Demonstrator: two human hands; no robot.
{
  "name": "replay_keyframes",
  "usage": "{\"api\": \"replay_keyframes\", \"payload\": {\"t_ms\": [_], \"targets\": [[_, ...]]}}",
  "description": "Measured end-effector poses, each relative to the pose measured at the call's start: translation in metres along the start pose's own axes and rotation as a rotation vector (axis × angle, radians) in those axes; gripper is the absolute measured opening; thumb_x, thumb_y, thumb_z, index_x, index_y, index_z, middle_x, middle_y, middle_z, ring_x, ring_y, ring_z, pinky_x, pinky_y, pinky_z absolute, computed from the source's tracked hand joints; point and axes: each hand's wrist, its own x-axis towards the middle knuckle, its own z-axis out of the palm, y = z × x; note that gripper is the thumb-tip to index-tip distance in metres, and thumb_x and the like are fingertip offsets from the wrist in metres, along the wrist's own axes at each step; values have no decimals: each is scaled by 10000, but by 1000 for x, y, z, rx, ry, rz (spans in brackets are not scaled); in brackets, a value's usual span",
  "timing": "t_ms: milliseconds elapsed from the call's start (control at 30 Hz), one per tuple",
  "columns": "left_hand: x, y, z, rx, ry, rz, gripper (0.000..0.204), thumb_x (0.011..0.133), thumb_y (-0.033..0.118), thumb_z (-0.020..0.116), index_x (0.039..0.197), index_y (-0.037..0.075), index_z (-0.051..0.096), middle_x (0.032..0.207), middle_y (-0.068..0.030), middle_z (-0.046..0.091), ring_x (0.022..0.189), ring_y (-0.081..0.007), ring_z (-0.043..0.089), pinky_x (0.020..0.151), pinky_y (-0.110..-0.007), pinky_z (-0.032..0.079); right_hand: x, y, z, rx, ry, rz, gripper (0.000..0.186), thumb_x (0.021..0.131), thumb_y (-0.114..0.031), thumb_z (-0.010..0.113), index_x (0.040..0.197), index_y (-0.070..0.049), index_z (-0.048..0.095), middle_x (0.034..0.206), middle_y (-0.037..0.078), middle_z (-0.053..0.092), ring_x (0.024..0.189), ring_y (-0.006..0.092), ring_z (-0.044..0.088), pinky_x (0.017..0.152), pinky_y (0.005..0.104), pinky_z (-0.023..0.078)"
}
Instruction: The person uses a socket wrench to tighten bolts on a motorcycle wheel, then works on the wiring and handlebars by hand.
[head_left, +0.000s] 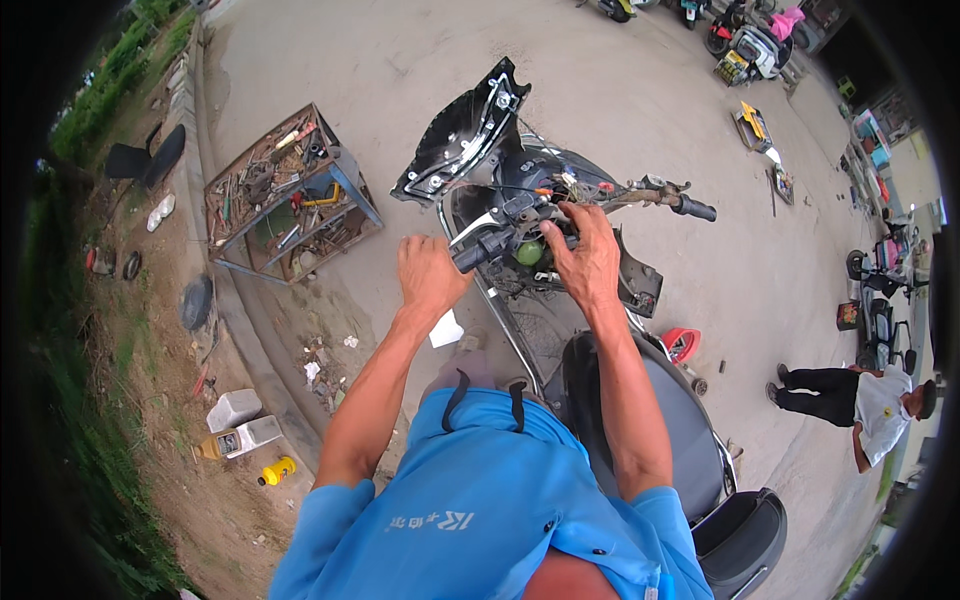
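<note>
A partly stripped scooter stands in front of me, its handlebar [628, 198] bare and wires [568, 185] loose around the middle. My left hand [432, 272] is closed beside the outer end of the left handlebar grip [488, 248], near the silver brake lever [474, 227]; its curled fingers hide what they hold, if anything. My right hand [588, 255] bends its fingers over the middle of the handlebar, thumb on the near side. Below it, a round green part [528, 252] shows inside the opened front. A black front panel [455, 135] tilts up beyond the left grip.
A blue metal tool cart [362, 205] full of tools stands at left. Near the black seat [640, 420] lies a red bowl-like item [681, 344]. Bottles [278, 471] rest beyond the kerb [262, 375]. A person [850, 400] stands at right; parked scooters [757, 52] line the far side.
</note>
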Motion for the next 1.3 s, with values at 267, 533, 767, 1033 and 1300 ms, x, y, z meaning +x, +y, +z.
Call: {"api": "replay_keyframes", "payload": {"t_ms": [267,533,767,1033,1300], "targets": [[-1,5,-3,-7,245,0,429,647,225,837,954,-9,650,954,-188,664,1009,-350,574,1074,-534,351,54,-24,50,-320,-349,167,537,732,-346,820,1022,76,658,1036,257,626,978,412,634,846,476,522],[-2,3,-10,-166,-161,-81,704,637,231,869,1209,-56,575,1176,-210,595,1219,-355,508,1122,-575,295,41,-25,62,-357,-254,164,480,716,-293,834,976,69,655,993,247,613,947,418,632,829,481,517],[1,-1,-10,-158,-30,14,785,658,230,859,1297,-54,503,1278,-205,561,1259,-367,484,1124,-578,291,40,-23,63,-383,-188,105,517,733,-325,819,1086,31,692,976,235,640,877,409,653,785,472,528],[1,-2,-13,-222,-37,15,779,666,211,852,1305,-60,498,1280,-207,560,1252,-370,487,1123,-576,294,46,-26,62,-399,-251,175,438,727,-285,798,977,54,678,996,238,642,900,423,659,778,508,532],[1,-4,-13,-231,-54,14,806,655,215,855,1318,-61,489,1302,-206,546,1276,-362,469,1130,-571,291,48,-27,64,-435,-260,138,406,727,-280,783,935,53,681,943,233,651,842,423,666,756,502,540]]}}
